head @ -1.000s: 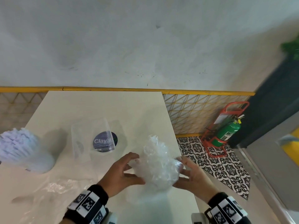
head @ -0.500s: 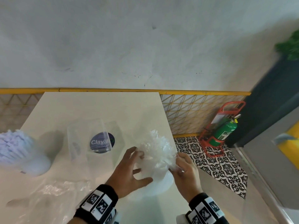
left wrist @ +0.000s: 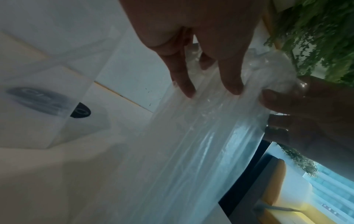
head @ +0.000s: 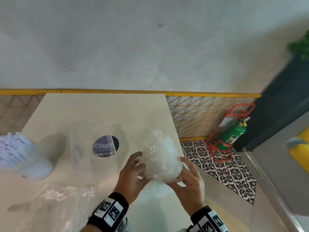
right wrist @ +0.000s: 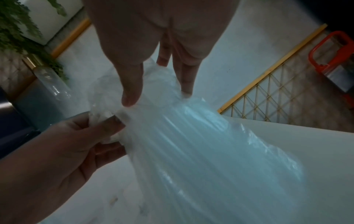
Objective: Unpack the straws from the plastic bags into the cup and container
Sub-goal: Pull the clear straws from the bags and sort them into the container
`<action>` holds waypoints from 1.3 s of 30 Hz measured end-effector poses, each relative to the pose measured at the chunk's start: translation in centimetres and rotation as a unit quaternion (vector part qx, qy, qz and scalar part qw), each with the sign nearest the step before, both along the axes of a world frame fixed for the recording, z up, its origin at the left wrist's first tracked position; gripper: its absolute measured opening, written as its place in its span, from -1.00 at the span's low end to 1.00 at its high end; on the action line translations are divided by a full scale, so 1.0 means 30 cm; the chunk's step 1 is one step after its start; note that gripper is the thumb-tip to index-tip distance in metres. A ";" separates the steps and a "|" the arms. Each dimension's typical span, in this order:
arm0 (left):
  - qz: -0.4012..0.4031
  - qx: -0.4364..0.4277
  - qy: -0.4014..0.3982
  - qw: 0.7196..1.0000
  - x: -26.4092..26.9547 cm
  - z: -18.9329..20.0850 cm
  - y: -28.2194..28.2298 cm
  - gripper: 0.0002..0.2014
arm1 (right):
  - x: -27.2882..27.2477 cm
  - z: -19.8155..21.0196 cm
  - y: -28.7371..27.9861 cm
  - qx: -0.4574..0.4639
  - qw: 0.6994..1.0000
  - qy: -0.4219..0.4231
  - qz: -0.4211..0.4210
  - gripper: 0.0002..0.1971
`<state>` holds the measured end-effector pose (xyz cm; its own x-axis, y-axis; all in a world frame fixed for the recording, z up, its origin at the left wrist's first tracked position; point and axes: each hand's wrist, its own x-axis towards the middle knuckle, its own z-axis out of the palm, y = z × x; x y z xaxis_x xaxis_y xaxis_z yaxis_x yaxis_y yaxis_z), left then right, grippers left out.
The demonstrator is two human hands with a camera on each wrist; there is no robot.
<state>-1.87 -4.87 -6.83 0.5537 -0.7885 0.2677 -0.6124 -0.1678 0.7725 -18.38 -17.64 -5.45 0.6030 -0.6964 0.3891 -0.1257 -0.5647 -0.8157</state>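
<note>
A clear plastic bag of straws (head: 161,156) stands upright near the table's right edge, its crumpled top pointing up. My left hand (head: 142,164) grips its left side, thumb and fingers pinching the film (right wrist: 107,121). From the right, my right hand (head: 181,170) curls round the same bag (left wrist: 191,136), fingers (left wrist: 275,98) pressed into the film. Translucent straws show through the bag (right wrist: 201,151). A clear container (head: 98,144) with a dark round "Clay" label stands left of the hands. A cup (head: 33,166) packed with pale straws sits at the far left.
An empty crumpled plastic bag (head: 56,196) lies on the cream table (head: 100,111) near its front left. The table's right edge is just beside the held bag; beyond it are patterned floor tiles and a green fire extinguisher (head: 234,136) in a red stand.
Both hands have closed in from a wide cupping hold to a tighter grip on the bag's upper part. The bag stays in about the same spot.
</note>
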 end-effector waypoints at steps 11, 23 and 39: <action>0.004 0.014 0.002 1.000 -0.036 0.056 -0.023 -0.48 | 0.022 -0.012 -0.003 -0.098 0.994 -0.015 -0.049 -0.63; 0.016 0.040 0.086 0.995 -0.038 -0.115 0.006 -0.54 | -0.037 -0.200 -0.018 0.065 0.997 0.016 -0.036 -0.68; 0.011 0.060 0.276 0.959 0.033 -0.027 -0.020 -0.29 | -0.026 -0.044 -0.167 0.236 0.956 0.136 0.110 -0.56</action>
